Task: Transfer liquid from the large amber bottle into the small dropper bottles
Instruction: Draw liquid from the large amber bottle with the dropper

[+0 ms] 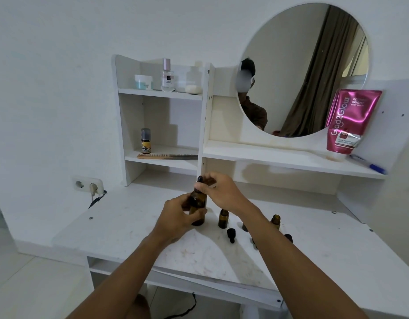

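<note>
L hand [176, 217] fingers wrapped round the large amber bottle [197, 204], upright at mid counter [120, 226]. R hand [222, 192] fingers pinch its dropper cap [200, 180]. Two small dropper bottles [223, 218] stand uncapped just R of it, w/ loose caps [230, 234] lying beside them.

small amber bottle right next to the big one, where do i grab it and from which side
Grip the small amber bottle round its straight body, below the shoulder, probably coming from its right. It stands upright and uncapped, so stay off the open neck. The large amber bottle, held by the left hand and right hand, crowds its left.
</note>
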